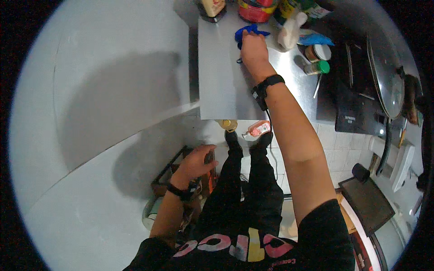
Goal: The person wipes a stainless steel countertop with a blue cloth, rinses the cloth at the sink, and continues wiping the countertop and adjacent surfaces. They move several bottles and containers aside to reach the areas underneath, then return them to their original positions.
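My right hand [254,49] reaches out over a stainless steel counter [218,78], its fingers closed on a crumpled blue cloth [252,29] that lies against the metal. A small dark loop [239,61] shows beside that hand's wrist. My left hand [194,165] hangs in the air below the counter's front edge, left of my legs. Its fingers are apart and nothing is in it. Both wrists wear black bands, and a cable runs down from the right one.
Behind the cloth stand a dark bottle [213,12] and a red tub [257,13]. To the right are a white-lidded jar [318,53], a green-capped shaker [317,67] and a black cooktop [356,113] with a glass-lidded pan [388,81]. A pink-labelled bottle [258,129] is by my feet.
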Demonstrator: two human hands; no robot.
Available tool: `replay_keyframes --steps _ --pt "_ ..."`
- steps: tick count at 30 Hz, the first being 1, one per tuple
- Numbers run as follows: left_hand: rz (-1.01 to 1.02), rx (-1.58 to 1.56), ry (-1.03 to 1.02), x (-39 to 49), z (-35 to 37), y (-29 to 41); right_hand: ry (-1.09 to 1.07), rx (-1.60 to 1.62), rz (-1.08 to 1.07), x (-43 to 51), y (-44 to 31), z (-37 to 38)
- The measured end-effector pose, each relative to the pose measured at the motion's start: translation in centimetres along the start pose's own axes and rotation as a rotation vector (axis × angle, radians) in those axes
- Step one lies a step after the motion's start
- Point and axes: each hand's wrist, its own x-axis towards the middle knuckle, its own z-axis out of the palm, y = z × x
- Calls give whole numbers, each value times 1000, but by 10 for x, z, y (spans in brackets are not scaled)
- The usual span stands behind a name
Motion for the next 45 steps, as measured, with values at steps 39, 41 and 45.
replay_keyframes --steps 39,41,45 --pt "-128 -22 -92 24 -13 -32 98 21 191 -15 14 3" --pt "-149 -32 -92 22 -16 -30 151 -86 171 -15 13 11" --pt "-136 -20 -111 29 -25 -25 259 -61 190 6 30 23"
